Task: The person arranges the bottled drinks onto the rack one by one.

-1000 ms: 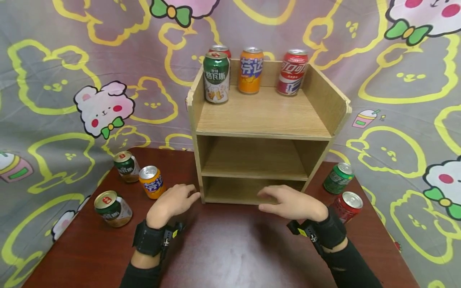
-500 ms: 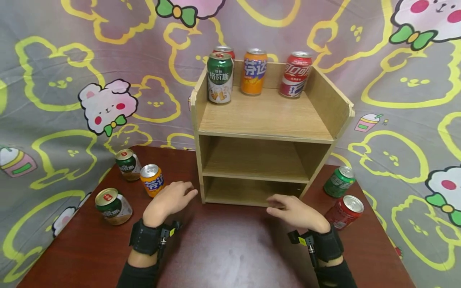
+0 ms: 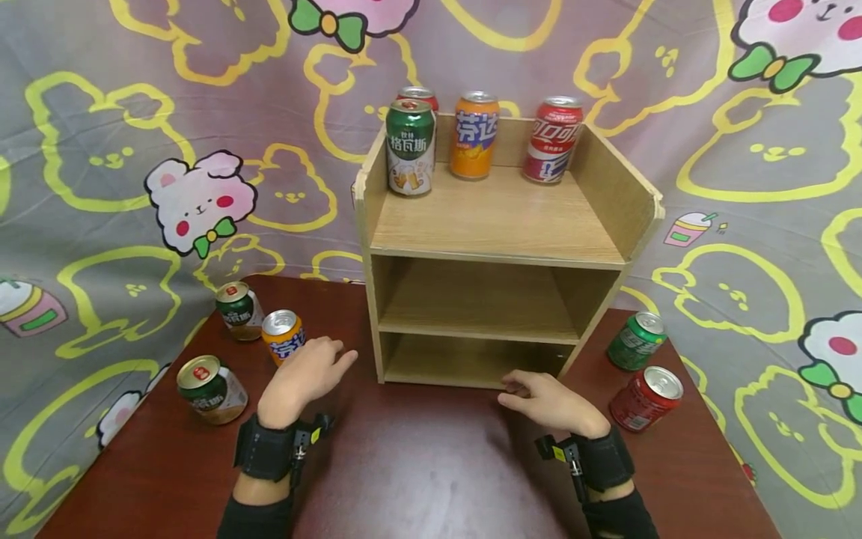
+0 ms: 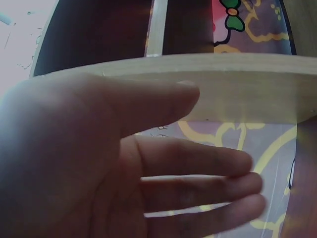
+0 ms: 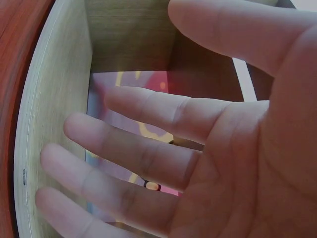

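My left hand [image 3: 303, 379] hovers over the table with nothing in it, nearest to an orange soda can [image 3: 283, 335] that it partly hides. Its fingers are extended and slightly apart in the left wrist view. In front of the wooden shelf [image 3: 498, 256], at its lower right, my right hand [image 3: 554, 403] is also bare, fingers spread and gently bent. A red can [image 3: 645, 399] stands to the right of that hand, with a green can [image 3: 636, 341] behind it. Two green-and-white cans, one nearer [image 3: 212, 389] and one farther [image 3: 239, 311], stand at the left.
On the shelf's top stand a green-and-white can [image 3: 410, 150], an orange can [image 3: 474, 136], a red-and-white can [image 3: 553, 141] and a mostly hidden red can [image 3: 418, 93]. Patterned cloth [image 3: 289, 187] hangs behind the dark red table [image 3: 417, 464].
My left hand has drawn back left, over more of the orange can. The right hand has shifted right and slightly down. The head view has shifted a little; the cans stay in place.
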The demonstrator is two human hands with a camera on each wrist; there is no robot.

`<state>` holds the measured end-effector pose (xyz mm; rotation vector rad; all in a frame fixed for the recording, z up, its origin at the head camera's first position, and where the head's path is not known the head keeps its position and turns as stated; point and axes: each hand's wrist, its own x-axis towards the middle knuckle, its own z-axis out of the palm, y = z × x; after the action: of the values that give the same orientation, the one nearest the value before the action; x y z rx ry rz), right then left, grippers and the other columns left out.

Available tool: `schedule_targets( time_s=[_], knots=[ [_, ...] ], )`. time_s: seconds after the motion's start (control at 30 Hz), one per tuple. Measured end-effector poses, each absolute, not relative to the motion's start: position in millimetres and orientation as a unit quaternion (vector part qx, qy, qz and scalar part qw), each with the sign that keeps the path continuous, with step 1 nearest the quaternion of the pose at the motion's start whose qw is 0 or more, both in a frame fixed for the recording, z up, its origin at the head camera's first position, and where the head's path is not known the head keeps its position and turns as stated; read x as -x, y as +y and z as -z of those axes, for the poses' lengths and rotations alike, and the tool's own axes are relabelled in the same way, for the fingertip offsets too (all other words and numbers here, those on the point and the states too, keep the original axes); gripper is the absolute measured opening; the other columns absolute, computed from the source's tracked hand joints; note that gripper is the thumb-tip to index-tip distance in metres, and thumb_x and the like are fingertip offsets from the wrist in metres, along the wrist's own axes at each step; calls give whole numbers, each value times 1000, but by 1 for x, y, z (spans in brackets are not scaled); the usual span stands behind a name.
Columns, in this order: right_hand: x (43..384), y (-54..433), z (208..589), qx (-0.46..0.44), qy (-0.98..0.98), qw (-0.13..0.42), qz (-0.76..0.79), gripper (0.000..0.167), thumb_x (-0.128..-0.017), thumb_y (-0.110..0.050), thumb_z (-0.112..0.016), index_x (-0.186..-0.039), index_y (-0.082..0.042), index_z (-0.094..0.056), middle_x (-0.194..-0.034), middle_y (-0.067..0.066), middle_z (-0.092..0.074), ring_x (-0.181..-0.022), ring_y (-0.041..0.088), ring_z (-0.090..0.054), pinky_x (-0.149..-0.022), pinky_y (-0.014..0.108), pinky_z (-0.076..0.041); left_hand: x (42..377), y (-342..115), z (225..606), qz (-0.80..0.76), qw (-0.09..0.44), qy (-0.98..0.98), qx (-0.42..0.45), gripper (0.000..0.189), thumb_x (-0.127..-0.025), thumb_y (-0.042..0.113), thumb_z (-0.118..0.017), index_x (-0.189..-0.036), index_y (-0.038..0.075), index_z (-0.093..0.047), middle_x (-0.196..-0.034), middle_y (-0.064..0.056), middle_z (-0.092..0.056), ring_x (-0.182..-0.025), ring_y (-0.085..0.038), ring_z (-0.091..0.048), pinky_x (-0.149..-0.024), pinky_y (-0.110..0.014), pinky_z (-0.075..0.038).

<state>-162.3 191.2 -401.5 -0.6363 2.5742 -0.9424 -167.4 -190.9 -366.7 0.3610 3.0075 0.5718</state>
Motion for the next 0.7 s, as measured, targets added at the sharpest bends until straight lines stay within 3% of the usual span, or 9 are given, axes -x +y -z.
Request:
schedule_targets(
  time_s=[0.23, 0.3, 0.47, 0.7],
  knots=[
    [165, 194, 403, 225, 903, 166, 326, 51, -94, -38, -58, -123, 4, -55, -115, 16, -61, -99, 26, -61, -79, 39, -51, 177, -206, 373, -189, -107, 970, -111, 29, -94, 23, -59, -106, -2, -66, -110, -20, -57, -99, -38, -56, -79, -50, -47],
    [166, 192, 405, 223, 902, 168, 329, 50, -93, -37, -59, -123, 4, -55, -114, 16, -61, -99, 26, -61, -79, 39, -51, 179, -214, 374, -190, -138, 967, -96, 29, -90, 22, -64, -107, -2, -65, -117, -24, -52, -106, -42, -50, -85, -53, -43],
    [165, 188, 411, 227, 899, 178, 330, 48, -93, -35, -59, -122, 2, -56, -113, 14, -62, -100, 26, -61, -80, 39, -51, 184, -237, 386, -201, -140, 969, -40, 53, -81, 21, -74, -124, -3, -53, -137, -33, -30, -125, -52, -27, -98, -63, -26],
    [167, 186, 411, 228, 901, 178, 323, 47, -94, -36, -58, -123, 0, -57, -114, 13, -62, -101, 25, -60, -81, 39, -50, 205, -250, 413, -247, -140, 958, 51, 74, -84, 23, -72, -141, -2, -32, -145, -36, -9, -130, -55, -13, -94, -71, -23]
  ],
)
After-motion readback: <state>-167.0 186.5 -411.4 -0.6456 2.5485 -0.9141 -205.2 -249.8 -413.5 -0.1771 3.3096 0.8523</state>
